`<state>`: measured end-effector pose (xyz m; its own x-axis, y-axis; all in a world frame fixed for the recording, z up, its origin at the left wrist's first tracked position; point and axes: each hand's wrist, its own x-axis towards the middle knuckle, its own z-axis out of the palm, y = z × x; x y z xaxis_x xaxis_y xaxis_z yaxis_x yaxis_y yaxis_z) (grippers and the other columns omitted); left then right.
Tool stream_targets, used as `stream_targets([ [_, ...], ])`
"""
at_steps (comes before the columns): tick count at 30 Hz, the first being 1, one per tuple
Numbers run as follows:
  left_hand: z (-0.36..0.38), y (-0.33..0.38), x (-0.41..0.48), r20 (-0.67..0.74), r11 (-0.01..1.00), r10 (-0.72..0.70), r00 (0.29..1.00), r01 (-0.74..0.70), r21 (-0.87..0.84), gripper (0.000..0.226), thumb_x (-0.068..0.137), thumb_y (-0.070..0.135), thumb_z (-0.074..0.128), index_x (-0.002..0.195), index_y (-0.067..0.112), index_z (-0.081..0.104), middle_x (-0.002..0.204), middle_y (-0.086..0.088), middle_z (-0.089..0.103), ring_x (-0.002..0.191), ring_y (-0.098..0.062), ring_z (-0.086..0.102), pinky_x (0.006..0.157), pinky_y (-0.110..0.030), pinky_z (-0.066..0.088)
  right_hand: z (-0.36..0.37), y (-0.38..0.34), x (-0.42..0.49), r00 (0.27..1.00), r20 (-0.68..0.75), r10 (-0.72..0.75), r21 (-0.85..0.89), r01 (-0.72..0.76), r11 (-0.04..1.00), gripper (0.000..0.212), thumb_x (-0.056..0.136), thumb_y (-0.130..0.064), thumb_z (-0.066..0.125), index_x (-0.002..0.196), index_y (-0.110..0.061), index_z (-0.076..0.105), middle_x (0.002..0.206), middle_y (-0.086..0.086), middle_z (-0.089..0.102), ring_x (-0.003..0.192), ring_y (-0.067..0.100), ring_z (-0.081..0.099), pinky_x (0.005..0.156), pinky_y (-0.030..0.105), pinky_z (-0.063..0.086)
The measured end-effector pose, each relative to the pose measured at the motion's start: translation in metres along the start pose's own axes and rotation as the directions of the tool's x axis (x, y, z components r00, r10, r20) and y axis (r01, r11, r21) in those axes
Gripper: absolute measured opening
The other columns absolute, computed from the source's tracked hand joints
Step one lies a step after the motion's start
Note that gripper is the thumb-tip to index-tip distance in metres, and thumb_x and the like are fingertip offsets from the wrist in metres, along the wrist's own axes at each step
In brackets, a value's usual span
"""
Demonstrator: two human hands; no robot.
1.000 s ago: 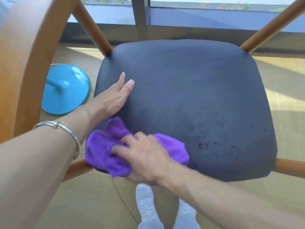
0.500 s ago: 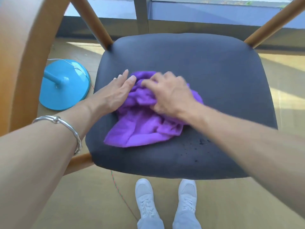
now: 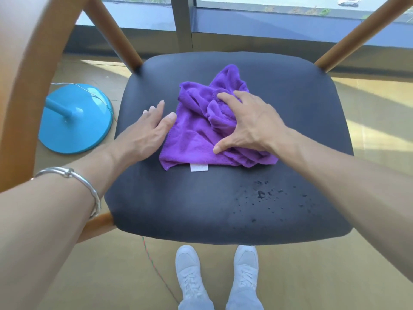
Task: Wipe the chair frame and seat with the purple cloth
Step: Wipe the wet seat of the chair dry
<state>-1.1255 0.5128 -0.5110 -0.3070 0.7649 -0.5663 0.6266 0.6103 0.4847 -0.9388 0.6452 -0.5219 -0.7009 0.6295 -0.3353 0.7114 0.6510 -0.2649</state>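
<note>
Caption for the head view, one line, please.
Right hand presses the purple cloth on the dark chair seat; left hand rests flat beside it.

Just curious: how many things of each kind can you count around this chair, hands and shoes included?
Chair: 1
Purple cloth: 1
Hands: 2, left hand and right hand
White shoes: 2
Bracelet: 1
Blue round base: 1
Total: 8
</note>
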Motion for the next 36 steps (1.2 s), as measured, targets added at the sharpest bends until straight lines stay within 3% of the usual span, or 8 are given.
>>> stream_targets([
  [4,0.003,-0.001,0.001,-0.009,1.000,-0.020,1.000,0.019,-0.011,0.061,0.098,0.051,0.022,0.150,0.026,0.001,0.159,0.002,0.000,0.144,-0.010,-0.006,0.111,-0.024,0.000,0.013,-0.013,-0.025,0.994,0.003,-0.111,-0.062,0.111,0.992,0.115,0.049,-0.073,0.074,0.145,-0.035,0.024,0.142,0.004,0.039,0.122,0.030,0.044,0.096,0.045,0.041],
  [12,0.003,-0.009,0.006,-0.018,0.999,-0.024,1.000,0.023,-0.036,0.063,0.096,0.055,0.020,0.150,0.028,-0.001,0.159,0.005,0.002,0.144,-0.010,-0.004,0.112,-0.025,0.000,0.035,-0.034,-0.051,0.964,-0.137,-0.226,-0.001,0.228,0.974,0.061,0.065,-0.036,0.071,0.123,-0.028,0.056,0.100,0.008,0.061,0.073,0.034,0.059,0.062,0.039,0.049],
  [17,0.007,-0.006,0.002,-0.036,1.000,-0.028,0.999,0.028,-0.004,0.061,0.097,0.051,0.022,0.150,0.029,-0.001,0.159,0.000,0.000,0.144,-0.010,-0.006,0.113,-0.028,0.000,0.082,-0.072,-0.131,0.821,-0.012,-0.571,-0.041,0.570,0.821,0.048,0.065,-0.025,0.057,0.113,-0.029,0.056,0.087,0.002,0.055,0.064,0.026,0.050,0.055,0.033,0.038],
  [19,0.009,-0.005,0.003,-0.048,0.996,-0.036,0.998,0.040,0.083,0.057,0.099,0.046,0.022,0.150,0.029,0.001,0.159,-0.003,-0.001,0.145,-0.015,-0.007,0.114,-0.033,0.001,0.087,-0.073,-0.139,0.784,0.025,-0.620,-0.094,0.620,0.779,0.047,0.065,-0.022,0.044,0.109,-0.030,0.055,0.085,-0.001,0.053,0.064,0.024,0.048,0.054,0.032,0.031],
  [21,0.010,-0.010,0.008,-0.044,0.979,-0.019,0.999,0.028,0.200,0.050,0.101,0.041,0.019,0.149,0.030,0.011,0.158,-0.006,-0.004,0.145,-0.024,-0.006,0.117,-0.045,0.006,0.085,-0.069,-0.132,0.769,0.010,-0.639,-0.100,0.636,0.765,0.041,0.068,-0.024,0.054,0.108,-0.029,0.057,0.084,0.000,0.054,0.063,0.025,0.048,0.054,0.032,0.030],
  [26,0.009,-0.016,0.011,0.009,0.938,0.048,0.999,-0.048,0.343,0.094,0.066,0.068,-0.012,0.146,0.029,0.019,0.158,-0.008,-0.003,0.143,-0.031,-0.004,0.113,-0.054,0.012,0.053,-0.031,-0.077,0.882,-0.122,-0.455,-0.048,0.453,0.890,0.047,0.070,-0.037,0.068,0.115,-0.029,0.059,0.098,0.005,0.061,0.070,0.032,0.057,0.058,0.038,0.047],
  [32,0.029,-0.005,0.003,-0.082,0.980,-0.066,0.994,0.080,0.184,0.058,0.093,0.058,0.017,0.147,0.040,0.006,0.157,-0.006,-0.002,0.144,-0.021,-0.011,0.110,-0.059,-0.001,-0.015,0.045,0.011,0.972,-0.221,0.082,0.049,-0.073,0.996,0.055,0.077,-0.049,0.062,0.128,-0.038,0.048,0.123,0.007,0.053,0.110,0.036,0.054,0.088,0.043,0.046],
  [36,0.028,0.004,0.006,-0.155,0.986,-0.036,0.987,0.060,0.154,0.040,0.097,0.052,0.013,0.137,0.050,0.015,0.157,-0.001,0.008,0.143,-0.021,0.002,0.106,-0.067,0.009,-0.015,0.034,-0.002,0.991,-0.137,-0.002,0.124,0.019,0.992,0.050,0.073,-0.049,0.066,0.121,-0.039,0.054,0.110,0.000,0.060,0.104,0.029,0.058,0.089,0.037,0.046],
])
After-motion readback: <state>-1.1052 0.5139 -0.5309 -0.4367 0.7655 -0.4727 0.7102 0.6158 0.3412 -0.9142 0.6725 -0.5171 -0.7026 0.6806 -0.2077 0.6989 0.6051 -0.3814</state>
